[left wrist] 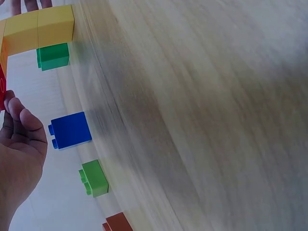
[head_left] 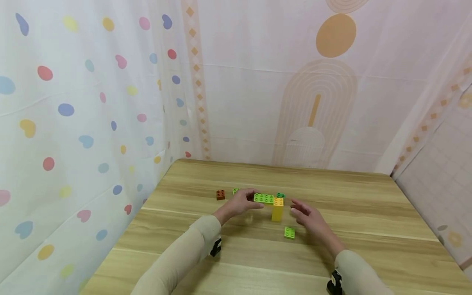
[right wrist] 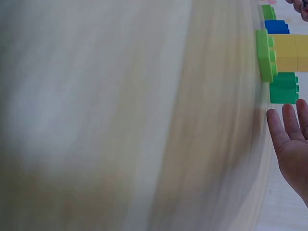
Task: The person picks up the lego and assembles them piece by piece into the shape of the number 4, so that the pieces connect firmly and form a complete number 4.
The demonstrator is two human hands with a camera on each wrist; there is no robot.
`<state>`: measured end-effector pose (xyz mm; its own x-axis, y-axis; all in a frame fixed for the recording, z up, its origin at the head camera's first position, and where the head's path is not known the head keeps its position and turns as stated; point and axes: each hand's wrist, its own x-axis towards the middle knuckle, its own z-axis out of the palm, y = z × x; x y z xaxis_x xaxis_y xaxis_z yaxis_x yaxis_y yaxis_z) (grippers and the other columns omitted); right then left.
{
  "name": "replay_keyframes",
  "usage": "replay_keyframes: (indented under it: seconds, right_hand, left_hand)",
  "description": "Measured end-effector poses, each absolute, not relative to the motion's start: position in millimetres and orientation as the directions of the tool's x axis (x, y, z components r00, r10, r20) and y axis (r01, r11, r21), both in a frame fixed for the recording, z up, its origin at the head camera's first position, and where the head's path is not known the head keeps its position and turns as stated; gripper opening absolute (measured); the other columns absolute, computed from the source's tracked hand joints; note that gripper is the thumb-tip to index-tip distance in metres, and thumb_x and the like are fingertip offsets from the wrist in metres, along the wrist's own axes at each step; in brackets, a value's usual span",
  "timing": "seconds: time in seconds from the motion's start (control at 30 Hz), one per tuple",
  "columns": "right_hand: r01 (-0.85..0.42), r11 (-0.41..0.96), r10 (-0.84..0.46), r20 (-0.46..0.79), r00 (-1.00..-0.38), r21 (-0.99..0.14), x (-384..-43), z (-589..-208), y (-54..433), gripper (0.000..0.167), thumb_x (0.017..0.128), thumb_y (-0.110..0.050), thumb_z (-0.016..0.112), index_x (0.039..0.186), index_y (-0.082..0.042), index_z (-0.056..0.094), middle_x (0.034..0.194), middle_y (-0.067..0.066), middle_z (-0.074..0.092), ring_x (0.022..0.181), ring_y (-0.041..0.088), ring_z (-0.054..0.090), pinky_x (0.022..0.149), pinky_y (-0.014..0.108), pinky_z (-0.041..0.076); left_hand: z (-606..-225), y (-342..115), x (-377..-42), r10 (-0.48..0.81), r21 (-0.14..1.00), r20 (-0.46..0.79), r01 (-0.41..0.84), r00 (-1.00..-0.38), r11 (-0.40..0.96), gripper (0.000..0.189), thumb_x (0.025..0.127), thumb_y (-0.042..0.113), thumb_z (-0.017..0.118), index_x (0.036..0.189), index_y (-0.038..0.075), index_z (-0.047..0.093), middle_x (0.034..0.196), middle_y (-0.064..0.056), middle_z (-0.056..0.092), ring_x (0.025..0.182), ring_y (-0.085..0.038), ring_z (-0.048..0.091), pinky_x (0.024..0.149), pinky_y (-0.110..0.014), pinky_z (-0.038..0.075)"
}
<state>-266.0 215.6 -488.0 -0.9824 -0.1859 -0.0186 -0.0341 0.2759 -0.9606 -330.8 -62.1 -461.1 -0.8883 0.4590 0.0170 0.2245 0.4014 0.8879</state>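
Note:
An upside-down-L build of toy building bricks stands on the table: a yellow column [head_left: 277,213], with a long light green brick [head_left: 263,198] reaching left from its top. My left hand [head_left: 241,201] grips the raised left end between thumb and fingers. In the left wrist view, a red brick [left wrist: 2,89] shows at those fingertips, cut off by the frame edge. My right hand [head_left: 309,216] hovers just right of the column, fingers extended and holding nothing. In front of the column lies a small light green brick [head_left: 289,232].
Behind the build sit a dark green brick [right wrist: 283,88] and a blue brick [left wrist: 72,130]. Farther left are another light green brick [left wrist: 95,178] and a brown brick [head_left: 220,194]. A wooden table [head_left: 236,266] lies beneath, with patterned curtains [head_left: 250,102] behind and at the sides.

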Motion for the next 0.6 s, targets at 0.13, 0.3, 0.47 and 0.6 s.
replay_keyframes:
  seconds: [0.13, 0.3, 0.47, 0.6]
  right_hand:
    - [-0.050, 0.319, -0.214, -0.021, -0.977, -0.946, -263, -488, 224, 0.055, 0.102, -0.025, 0.059, 0.147, 0.001, 0.043, 0.141, 0.022, 0.051, 0.127, 0.034, 0.052, 0.097, 0.042, 0.049]
    - [-0.079, 0.390, -0.261, -0.028, -0.965, -0.917, -255, -490, 232, 0.054, 0.099, -0.025, 0.064, 0.142, 0.003, 0.049, 0.135, 0.020, 0.057, 0.120, 0.032, 0.057, 0.096, 0.043, 0.049]
    - [-0.109, 0.450, -0.295, -0.032, -0.955, -0.886, -246, -493, 236, 0.051, 0.095, -0.025, 0.068, 0.137, 0.003, 0.055, 0.131, 0.017, 0.061, 0.119, 0.032, 0.057, 0.100, 0.048, 0.045]
    - [-0.105, 0.449, -0.307, -0.043, -0.951, -0.887, -243, -495, 237, 0.052, 0.092, -0.024, 0.073, 0.133, 0.003, 0.058, 0.127, 0.016, 0.063, 0.115, 0.030, 0.058, 0.097, 0.044, 0.046]
  left_hand:
    - [-460, -63, -332, 0.461, 0.893, 0.012, 0.217, -0.887, 0.395, 0.041, 0.086, 0.022, 0.080, 0.123, 0.009, 0.066, 0.101, -0.002, 0.066, 0.087, -0.015, 0.059, 0.076, -0.035, 0.052]
    - [-460, -63, -332, 0.468, 0.898, 0.014, 0.217, -0.884, 0.383, 0.040, 0.086, 0.020, 0.080, 0.122, 0.008, 0.066, 0.100, -0.002, 0.066, 0.086, -0.015, 0.059, 0.078, -0.038, 0.052]
    - [-459, -63, -331, 0.471, 0.893, 0.023, 0.230, -0.882, 0.387, 0.040, 0.086, 0.019, 0.080, 0.121, 0.006, 0.066, 0.098, -0.003, 0.065, 0.084, -0.015, 0.058, 0.076, -0.038, 0.052]
    - [-459, -65, -332, 0.476, 0.885, 0.031, 0.246, -0.879, 0.395, 0.040, 0.087, 0.020, 0.079, 0.123, 0.007, 0.066, 0.098, -0.003, 0.065, 0.084, -0.015, 0.058, 0.072, -0.031, 0.051]
